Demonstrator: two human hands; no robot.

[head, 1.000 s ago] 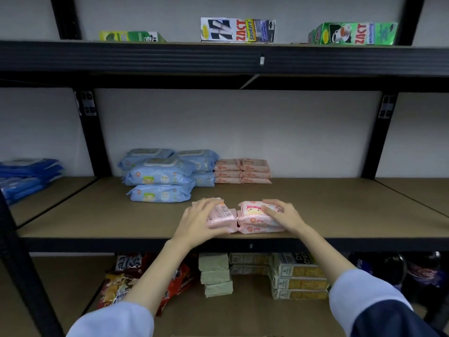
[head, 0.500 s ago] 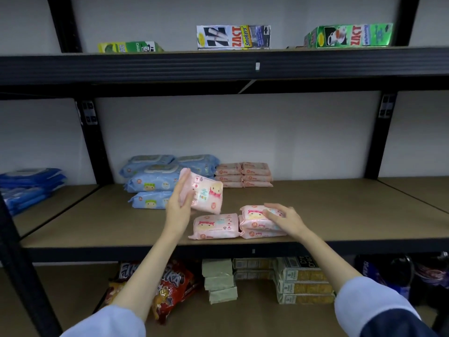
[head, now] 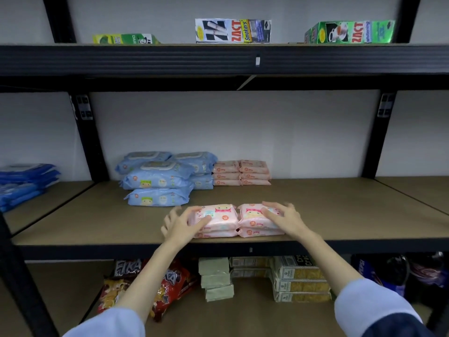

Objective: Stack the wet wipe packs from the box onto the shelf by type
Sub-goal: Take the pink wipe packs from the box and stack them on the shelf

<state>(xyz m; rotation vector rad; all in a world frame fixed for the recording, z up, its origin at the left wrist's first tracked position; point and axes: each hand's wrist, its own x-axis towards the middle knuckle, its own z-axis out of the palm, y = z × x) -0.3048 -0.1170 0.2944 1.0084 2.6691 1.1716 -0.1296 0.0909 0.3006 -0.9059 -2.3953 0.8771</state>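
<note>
Pink wet wipe packs [head: 239,220] sit in two side-by-side stacks at the shelf's [head: 340,215] near edge, long axes left-right. Left hand [head: 181,224] rests spread-fingered on the left stack, right hand [head: 283,216] likewise on the right; neither grips. Matching pink pile [head: 241,172] lies straight beyond.

Above my hands, the top shelf holds a white box [head: 232,31] reading "ZACT Smokers" and a green box [head: 349,32] reading "ZACT whitening". Below, a snack bag [head: 128,266] shows "FIKA", and a dark bottle's label [head: 362,265] reads "PEPSI".
</note>
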